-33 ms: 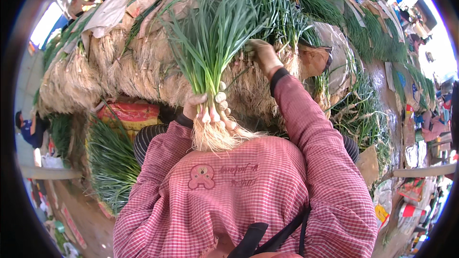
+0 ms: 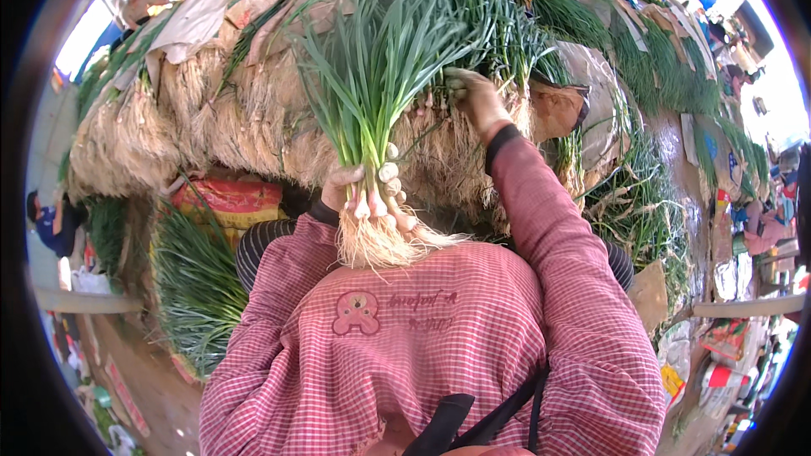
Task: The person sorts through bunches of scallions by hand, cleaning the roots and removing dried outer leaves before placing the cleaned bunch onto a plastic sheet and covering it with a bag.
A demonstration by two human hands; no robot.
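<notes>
Left hand (image 2: 336, 189) clamped round bunch (image 2: 372, 93) just above bulbs (image 2: 378, 204), likely keeping roots (image 2: 376, 241) level; right hand (image 2: 478, 100) at heaped plants (image 2: 262, 118), finger closure unclear from here.

From my position, the main bearing surface is hidden under a long row of green-leaved plant bunches with pale, stringy roots (image 2: 270, 118), packed side by side, root ends hanging over the near edge. Resting on the row, left: one whitish, creased flat sheet (image 2: 190, 21). Resting on it, right: one greyish, crumpled sheet (image 2: 594, 80). The lower level is a brown, dirty floor (image 2: 152, 367). At its left, a dense bundle of long green leaves (image 2: 193, 283) lies low; its direct contact with the floor cannot be confirmed.
</notes>
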